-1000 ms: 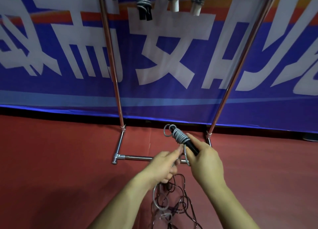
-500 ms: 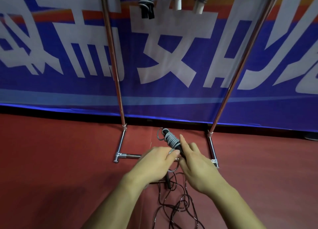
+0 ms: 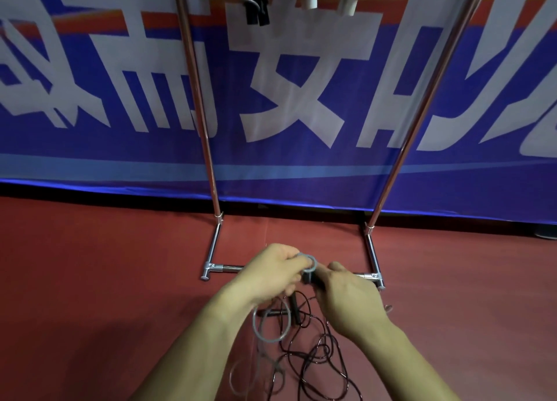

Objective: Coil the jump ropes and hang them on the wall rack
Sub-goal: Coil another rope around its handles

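Observation:
My right hand (image 3: 346, 298) grips the black handle (image 3: 308, 277) of a grey jump rope, mostly hidden inside the fist. My left hand (image 3: 271, 275) pinches the grey cord (image 3: 307, 262) and holds a turn of it over the handle's end. The slack grey cord (image 3: 266, 328) hangs below in a loop down to the floor. A loose black jump rope (image 3: 313, 361) lies tangled on the red floor under my hands, its black handles (image 3: 289, 310) beside the loop. Several coiled ropes (image 3: 254, 4) hang from the top of the chrome rack (image 3: 208, 159).
The rack's base bar (image 3: 226, 268) and right foot (image 3: 373, 259) lie on the red floor just beyond my hands. A blue banner (image 3: 286, 99) with large white characters covers the wall behind.
Both hands have dropped lower and closer together. The coiled handle, earlier pointing up and left in plain sight, is now almost hidden in my hands as the left hand brings another turn of cord over it.

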A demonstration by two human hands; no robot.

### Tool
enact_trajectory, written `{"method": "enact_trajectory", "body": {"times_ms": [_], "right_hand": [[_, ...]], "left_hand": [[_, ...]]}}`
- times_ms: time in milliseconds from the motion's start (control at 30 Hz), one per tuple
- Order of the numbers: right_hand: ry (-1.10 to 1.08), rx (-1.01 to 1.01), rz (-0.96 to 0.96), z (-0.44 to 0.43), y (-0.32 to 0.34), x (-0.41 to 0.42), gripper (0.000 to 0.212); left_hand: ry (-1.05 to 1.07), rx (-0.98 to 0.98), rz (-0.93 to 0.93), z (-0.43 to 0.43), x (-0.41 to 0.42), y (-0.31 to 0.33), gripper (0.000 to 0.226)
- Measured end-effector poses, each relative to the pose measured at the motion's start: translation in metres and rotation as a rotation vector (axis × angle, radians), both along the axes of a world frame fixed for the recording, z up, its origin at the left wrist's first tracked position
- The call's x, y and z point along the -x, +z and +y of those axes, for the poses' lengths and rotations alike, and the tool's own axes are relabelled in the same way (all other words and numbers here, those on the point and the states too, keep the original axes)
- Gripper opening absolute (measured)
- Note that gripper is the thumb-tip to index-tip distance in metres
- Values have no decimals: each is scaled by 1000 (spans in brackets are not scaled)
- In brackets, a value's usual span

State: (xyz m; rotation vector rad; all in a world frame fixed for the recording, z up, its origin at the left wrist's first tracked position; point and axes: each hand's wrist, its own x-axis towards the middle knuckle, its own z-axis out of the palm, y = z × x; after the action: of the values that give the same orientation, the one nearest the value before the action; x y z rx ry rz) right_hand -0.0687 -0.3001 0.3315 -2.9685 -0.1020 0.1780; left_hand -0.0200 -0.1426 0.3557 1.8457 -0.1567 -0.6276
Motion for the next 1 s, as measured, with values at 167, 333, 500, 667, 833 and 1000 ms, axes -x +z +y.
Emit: {"method": "enact_trajectory", "body": {"times_ms": [167, 333, 500, 667, 833, 1000], "right_hand": [[204, -48, 135, -16, 15, -1, 35], [235, -851, 594, -37, 35, 3, 32], [207, -1177, 386, -34, 50, 0, 20], [-50, -1587, 277, -31, 41, -9, 31], [-238, -1335, -6, -23, 25, -15, 22], [-165, -649, -201, -24, 12, -10, 14]], "left_hand": [[-30, -244, -187, 20, -11, -17, 31], [-71, 74, 18, 25, -9, -17, 24], [-3, 443, 214, 22, -2, -20, 11], [39, 543, 403, -1, 4, -18, 21], [170, 288, 245, -25, 9, -18, 32], [-83, -445, -308, -30, 21, -11, 38]]}}
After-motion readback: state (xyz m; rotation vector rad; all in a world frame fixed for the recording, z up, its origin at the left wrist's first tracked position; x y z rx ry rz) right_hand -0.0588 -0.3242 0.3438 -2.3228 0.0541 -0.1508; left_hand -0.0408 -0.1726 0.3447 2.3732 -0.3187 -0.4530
